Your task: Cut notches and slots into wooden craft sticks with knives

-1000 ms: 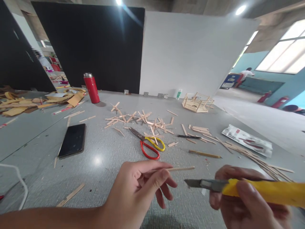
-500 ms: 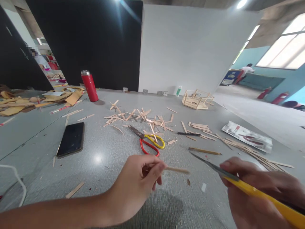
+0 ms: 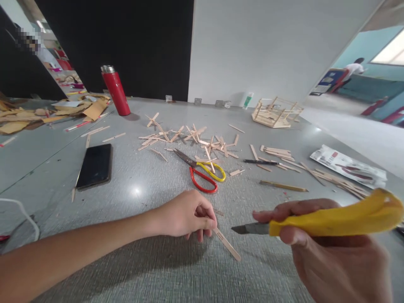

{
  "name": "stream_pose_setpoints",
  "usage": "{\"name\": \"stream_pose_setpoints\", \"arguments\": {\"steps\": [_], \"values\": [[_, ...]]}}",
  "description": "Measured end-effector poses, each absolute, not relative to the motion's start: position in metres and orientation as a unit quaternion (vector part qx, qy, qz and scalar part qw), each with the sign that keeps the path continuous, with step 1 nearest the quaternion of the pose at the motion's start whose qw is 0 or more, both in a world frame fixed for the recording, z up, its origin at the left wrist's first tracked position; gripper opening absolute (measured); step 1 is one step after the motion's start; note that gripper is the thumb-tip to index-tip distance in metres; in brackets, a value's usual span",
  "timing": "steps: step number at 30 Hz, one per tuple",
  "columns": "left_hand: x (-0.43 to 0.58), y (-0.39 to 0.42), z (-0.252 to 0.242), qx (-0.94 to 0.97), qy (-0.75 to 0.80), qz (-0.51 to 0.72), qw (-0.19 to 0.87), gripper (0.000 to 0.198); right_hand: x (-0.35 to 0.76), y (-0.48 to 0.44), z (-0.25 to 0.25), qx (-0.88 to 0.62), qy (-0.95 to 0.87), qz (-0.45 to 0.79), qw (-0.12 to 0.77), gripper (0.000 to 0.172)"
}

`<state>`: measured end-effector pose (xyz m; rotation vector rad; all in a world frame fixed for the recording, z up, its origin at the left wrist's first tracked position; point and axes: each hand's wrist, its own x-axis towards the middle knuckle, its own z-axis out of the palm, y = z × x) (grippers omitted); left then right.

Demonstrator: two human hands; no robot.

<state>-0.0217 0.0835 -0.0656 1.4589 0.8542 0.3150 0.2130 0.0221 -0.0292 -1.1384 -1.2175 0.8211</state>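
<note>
A flat wooden craft stick (image 3: 227, 245) is pinched between the thumb and fingers of my left hand (image 3: 192, 216); a small rectangle is marked or cut on it. My right hand (image 3: 334, 248) grips a yellow-handled utility knife (image 3: 315, 221), its grey blade pointing left, close to the stick but apart from it. Scissors (image 3: 202, 170) with one yellow and one red handle lie open just beyond my left hand. A pencil (image 3: 284, 186) rests on the table beyond the knife.
Loose craft sticks (image 3: 217, 145) are scattered mid-table. A black pen (image 3: 260, 162), a white packet (image 3: 349, 166) and a small stick frame (image 3: 277, 113) are to the right. On the left are a phone (image 3: 94, 166), a red flask (image 3: 115, 92) and cardboard scraps (image 3: 94, 109).
The craft stick has turned to point down and right, showing its flat face. My right hand has rotated the knife level, its blade lower and nearer the stick. The camera view has shifted.
</note>
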Motion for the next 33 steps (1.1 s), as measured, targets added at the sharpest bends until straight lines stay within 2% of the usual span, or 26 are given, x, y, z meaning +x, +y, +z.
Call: {"name": "stream_pose_setpoints", "arguments": {"steps": [2, 5, 7, 9, 12, 18, 33], "values": [[-0.023, 0.086, -0.066, 0.654, 0.370, 0.133, 0.647, 0.012, 0.209, 0.022, -0.027, -0.451, -0.519, 0.407, 0.602, 0.029], [-0.026, 0.088, -0.067, 0.671, 0.360, 0.125, 0.637, 0.013, 0.200, 0.025, -0.025, -0.371, -0.486, 0.508, 0.606, 0.034], [-0.026, 0.088, -0.067, 0.680, 0.356, 0.124, 0.629, 0.014, 0.192, 0.026, -0.026, -0.352, -0.455, 0.539, 0.616, 0.029], [-0.025, 0.087, -0.067, 0.689, 0.358, 0.127, 0.617, 0.015, 0.184, 0.026, -0.030, -0.347, -0.422, 0.538, 0.642, 0.023], [-0.022, 0.086, -0.065, 0.707, 0.366, 0.134, 0.591, 0.016, 0.174, 0.025, -0.037, -0.325, -0.410, 0.530, 0.668, 0.039], [-0.018, 0.085, -0.063, 0.732, 0.374, 0.138, 0.553, 0.016, 0.164, 0.018, -0.044, -0.279, -0.487, 0.573, 0.597, 0.048], [-0.018, 0.085, -0.059, 0.739, 0.375, 0.134, 0.543, 0.019, 0.164, 0.013, -0.055, -0.259, -0.530, 0.571, 0.571, 0.043]]}}
